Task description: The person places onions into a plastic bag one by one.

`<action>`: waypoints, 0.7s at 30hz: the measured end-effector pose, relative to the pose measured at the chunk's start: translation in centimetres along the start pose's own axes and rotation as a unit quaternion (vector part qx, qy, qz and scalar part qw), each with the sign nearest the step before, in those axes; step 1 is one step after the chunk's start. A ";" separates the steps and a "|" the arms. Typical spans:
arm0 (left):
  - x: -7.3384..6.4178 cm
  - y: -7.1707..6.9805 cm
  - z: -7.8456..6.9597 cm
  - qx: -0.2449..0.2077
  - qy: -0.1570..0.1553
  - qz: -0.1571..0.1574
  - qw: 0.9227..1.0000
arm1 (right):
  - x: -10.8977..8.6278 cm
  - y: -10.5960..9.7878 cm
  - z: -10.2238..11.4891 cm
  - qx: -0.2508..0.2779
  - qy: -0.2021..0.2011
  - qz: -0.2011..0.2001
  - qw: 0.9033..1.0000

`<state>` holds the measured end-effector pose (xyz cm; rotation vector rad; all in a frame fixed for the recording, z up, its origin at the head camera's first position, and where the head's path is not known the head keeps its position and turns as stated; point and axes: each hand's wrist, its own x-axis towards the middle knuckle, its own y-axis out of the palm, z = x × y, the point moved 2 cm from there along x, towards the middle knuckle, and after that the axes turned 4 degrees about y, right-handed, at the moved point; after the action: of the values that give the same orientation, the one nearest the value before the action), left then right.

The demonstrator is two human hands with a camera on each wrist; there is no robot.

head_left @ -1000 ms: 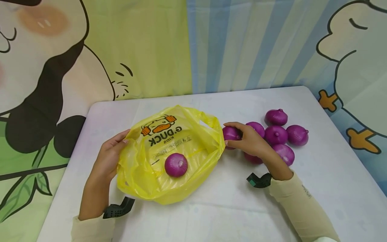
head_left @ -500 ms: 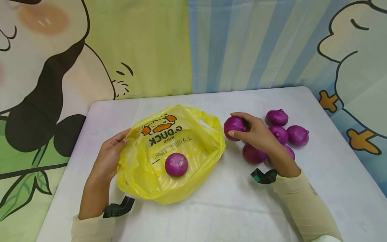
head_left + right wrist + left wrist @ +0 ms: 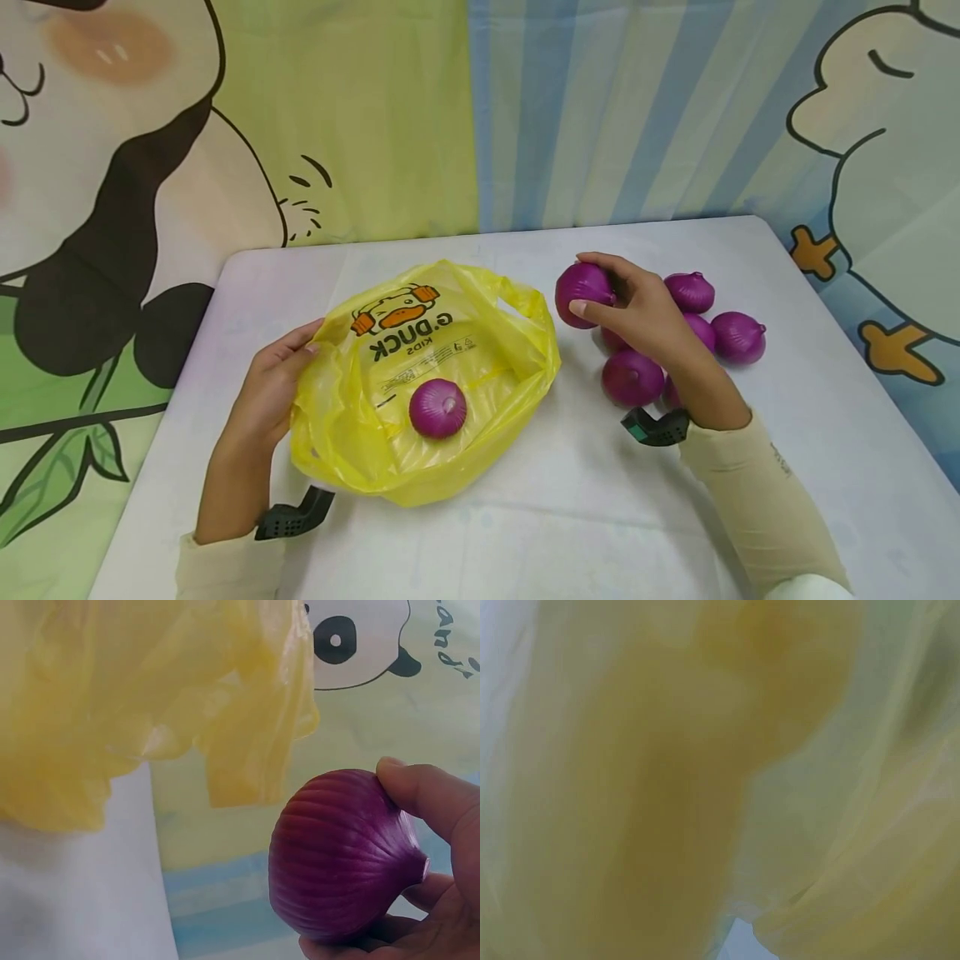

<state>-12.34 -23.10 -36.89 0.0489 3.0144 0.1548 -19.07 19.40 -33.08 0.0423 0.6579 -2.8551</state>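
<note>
One purple onion (image 3: pixel 583 295) is in the right grip (image 3: pixel 651 318), a person's bare hand. The thumb and fingers are curled around it. It is up off the desk (image 3: pixel 480 546), just beside the yellow bag (image 3: pixel 341 454) and not in it. In the right wrist view, the thumb is on top, fingers are under it, and the onion's pointy end faces the palm.

The left grip (image 3: pixel 273 387) is the other bare hand. It pinches the left edge of the bag. The left wrist view is mostly blurry yellow. The bag's mouth is wide open, and a second onion (image 3: pixel 437 408) sits inside. A duck picture (image 3: pixel 395 312) shows on the bag, and the letters look backward.

Six more onions (image 3: pixel 738 337) are bunched on the right side of the white desk. The right hand hides parts of some. Both sleeves (image 3: pixel 765 508) are tan, and each wrist has a black gadget (image 3: pixel 295 514). Behind the desk hangs a big cloth (image 3: pixel 352 125) with cartoon animals and blue stripes.
</note>
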 end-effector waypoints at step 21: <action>-0.4 -0.1 -0.3 -0.029 0.005 0.013 0.999 | -0.3 0.7 3.6 0.121 -0.124 0.038 0.984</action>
<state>-12.02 -23.23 -36.55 0.0824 3.0172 0.2456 -18.60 17.26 -30.12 -0.2399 0.2531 -2.7846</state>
